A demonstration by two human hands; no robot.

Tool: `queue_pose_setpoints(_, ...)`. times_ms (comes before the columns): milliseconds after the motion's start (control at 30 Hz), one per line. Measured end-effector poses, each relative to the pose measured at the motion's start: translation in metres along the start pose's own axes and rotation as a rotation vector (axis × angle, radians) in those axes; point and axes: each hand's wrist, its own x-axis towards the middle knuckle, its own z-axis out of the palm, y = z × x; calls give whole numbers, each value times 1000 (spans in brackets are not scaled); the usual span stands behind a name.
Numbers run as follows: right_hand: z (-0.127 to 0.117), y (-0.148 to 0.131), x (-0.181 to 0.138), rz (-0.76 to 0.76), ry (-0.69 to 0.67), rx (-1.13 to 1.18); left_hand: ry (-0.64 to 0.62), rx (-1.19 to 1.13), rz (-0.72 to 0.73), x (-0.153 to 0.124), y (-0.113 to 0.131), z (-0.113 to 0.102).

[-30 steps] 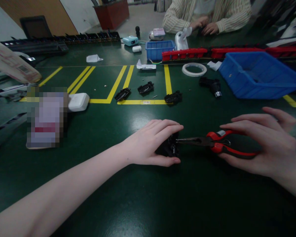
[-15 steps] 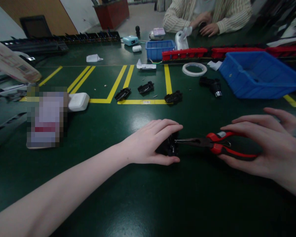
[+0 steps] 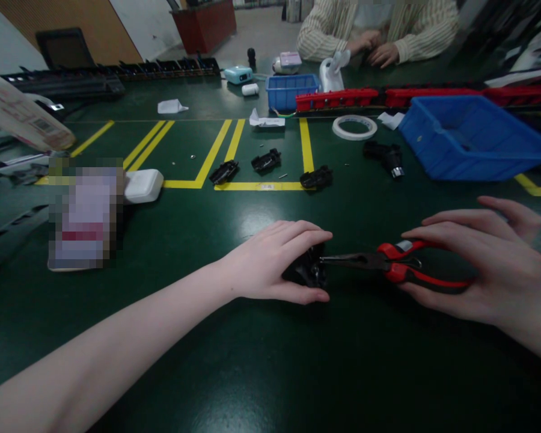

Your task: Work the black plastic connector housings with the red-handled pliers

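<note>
A small black plastic part (image 3: 313, 269) lies under my left hand (image 3: 277, 258), gripped between the thumb and fingers. My right hand (image 3: 491, 264) is wrapped around the red and black handles of long-nose pliers (image 3: 397, 261). The tips of the pliers reach to the right side of the black part, touching or just at it; whether they pinch something there is too small to tell. Beyond my hands, on the green table, lie three similar black parts: one on the left (image 3: 224, 172), one in the middle (image 3: 266, 160) and one on the right (image 3: 316, 177).
A large blue bin (image 3: 473, 141) stands at the right, near a roll of tape (image 3: 354, 127) and a black fitting (image 3: 385, 157). A smaller blue basket (image 3: 291, 91) is farther back. At left are a blurred-out phone (image 3: 88, 216) and white case (image 3: 144, 186). A person in striped sleeves (image 3: 324, 30) sits opposite.
My hands, the pliers and the black part are almost where they were. Across the table, the other person's hands have shifted slightly.
</note>
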Motion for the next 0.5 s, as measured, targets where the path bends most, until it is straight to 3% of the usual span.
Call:
queue_pose_setpoints(300,0,0,2,-6,-3,0,74,51,47,0,1,2)
queue_pose_setpoints(500,-2,1,0,-16,-21,18,-12,0,25,1,2,-2)
